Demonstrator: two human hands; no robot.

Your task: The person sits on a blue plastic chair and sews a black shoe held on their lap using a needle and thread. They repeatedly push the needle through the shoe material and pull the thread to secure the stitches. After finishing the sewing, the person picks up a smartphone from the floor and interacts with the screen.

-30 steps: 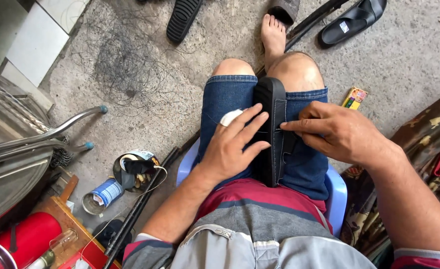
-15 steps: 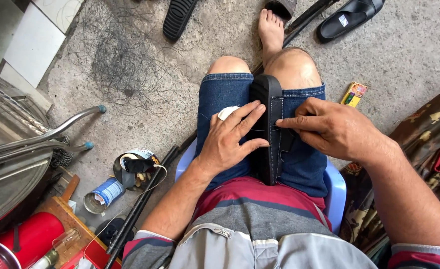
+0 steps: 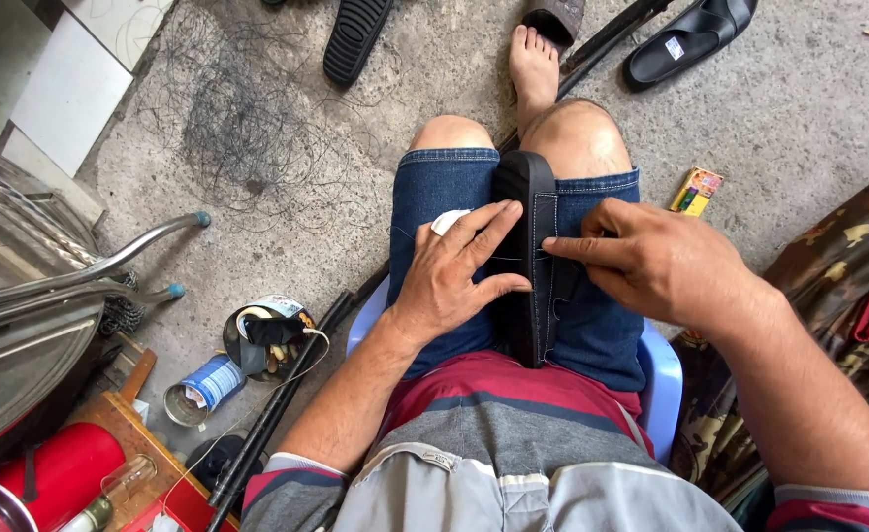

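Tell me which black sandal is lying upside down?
The sandal at the top left: its ridged sole faces up. The one at the top right lies strap up.
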